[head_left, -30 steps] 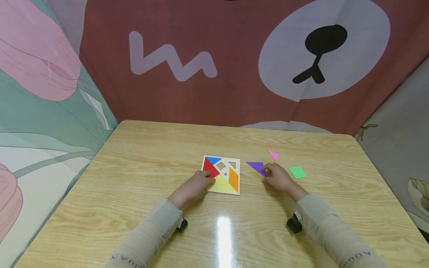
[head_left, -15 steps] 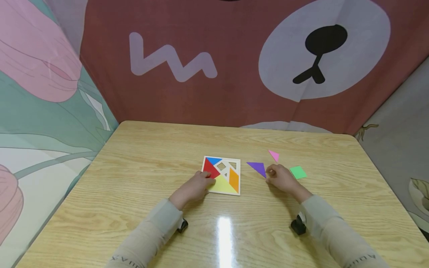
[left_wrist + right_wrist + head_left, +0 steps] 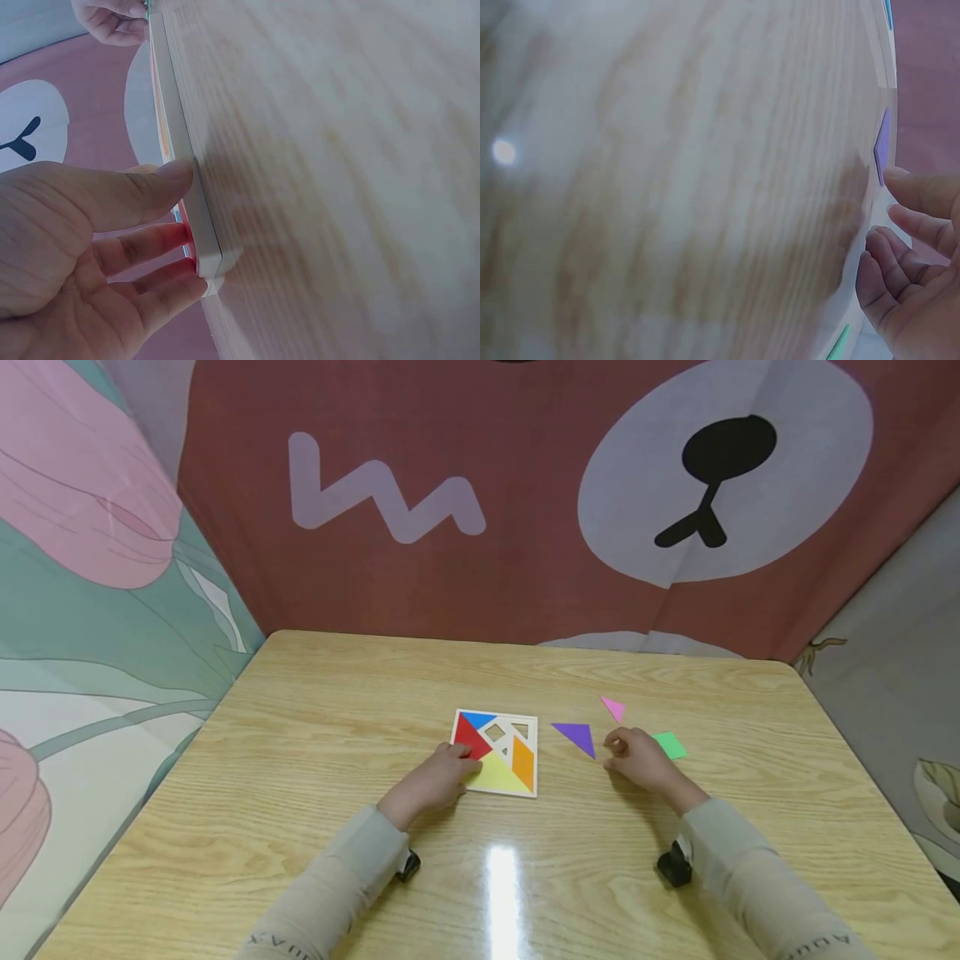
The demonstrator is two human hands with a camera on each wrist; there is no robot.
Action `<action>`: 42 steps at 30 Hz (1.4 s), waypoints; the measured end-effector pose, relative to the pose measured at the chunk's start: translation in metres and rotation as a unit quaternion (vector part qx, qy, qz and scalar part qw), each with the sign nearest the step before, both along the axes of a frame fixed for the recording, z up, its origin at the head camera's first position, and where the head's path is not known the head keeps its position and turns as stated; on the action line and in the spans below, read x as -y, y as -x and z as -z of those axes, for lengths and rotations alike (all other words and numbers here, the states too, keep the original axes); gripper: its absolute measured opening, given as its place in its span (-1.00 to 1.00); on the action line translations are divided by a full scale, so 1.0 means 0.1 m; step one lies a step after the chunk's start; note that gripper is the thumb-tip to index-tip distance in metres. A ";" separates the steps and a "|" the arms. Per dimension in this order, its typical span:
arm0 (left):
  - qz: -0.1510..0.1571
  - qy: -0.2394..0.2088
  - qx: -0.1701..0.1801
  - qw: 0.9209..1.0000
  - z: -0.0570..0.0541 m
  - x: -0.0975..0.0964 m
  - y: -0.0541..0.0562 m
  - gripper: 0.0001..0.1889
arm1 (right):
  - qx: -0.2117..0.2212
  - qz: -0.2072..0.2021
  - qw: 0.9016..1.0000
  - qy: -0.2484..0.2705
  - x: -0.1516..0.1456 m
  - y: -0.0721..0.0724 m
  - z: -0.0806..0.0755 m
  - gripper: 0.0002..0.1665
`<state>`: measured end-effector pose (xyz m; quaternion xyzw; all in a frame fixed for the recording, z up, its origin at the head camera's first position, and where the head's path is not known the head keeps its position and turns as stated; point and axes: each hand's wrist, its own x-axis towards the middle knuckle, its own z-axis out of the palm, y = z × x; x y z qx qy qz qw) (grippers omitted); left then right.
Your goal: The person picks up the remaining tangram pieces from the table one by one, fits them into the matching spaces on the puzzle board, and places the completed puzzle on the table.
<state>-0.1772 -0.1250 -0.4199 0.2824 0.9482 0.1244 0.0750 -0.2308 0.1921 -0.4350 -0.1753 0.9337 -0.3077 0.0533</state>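
Note:
A square white tangram board [image 3: 529, 757] lies on the table, with red [image 3: 470, 737], yellow [image 3: 498, 774], blue [image 3: 477, 719] and orange [image 3: 523, 763] pieces set in it. Three cutouts in its upper right show bare. My left hand [image 3: 437, 777] grips the board's near left corner, thumb against the side edge and fingertips over the red piece in the left wrist view. Just right of a loose purple triangle [image 3: 577, 738], my right hand [image 3: 643, 762] hovers low with loosely bent fingers and nothing between them. The triangle lies flat, apart from the fingertips in the head view.
A pink triangle [image 3: 614, 707] lies behind my right hand. A green square [image 3: 671, 745] sits to its right, partly covered by the hand. The wooden table [image 3: 337, 710] ends at a printed cloth backdrop [image 3: 525, 585].
My right hand has let go of the purple triangle and drawn back to the right, toward the green square. The left hand and board have stayed put.

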 end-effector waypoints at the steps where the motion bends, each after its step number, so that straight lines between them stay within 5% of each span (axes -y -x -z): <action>1: 0.001 0.001 -0.001 1.000 0.00 0.00 0.00 -0.69 | 0.001 0.001 1.000 0.005 0.00 0.00 0.00 -0.65; 42: 0.015 0.000 -0.027 1.000 0.01 -0.01 -0.01 -0.81 | 0.001 0.040 0.999 -0.020 -0.25 0.01 -0.03 -0.60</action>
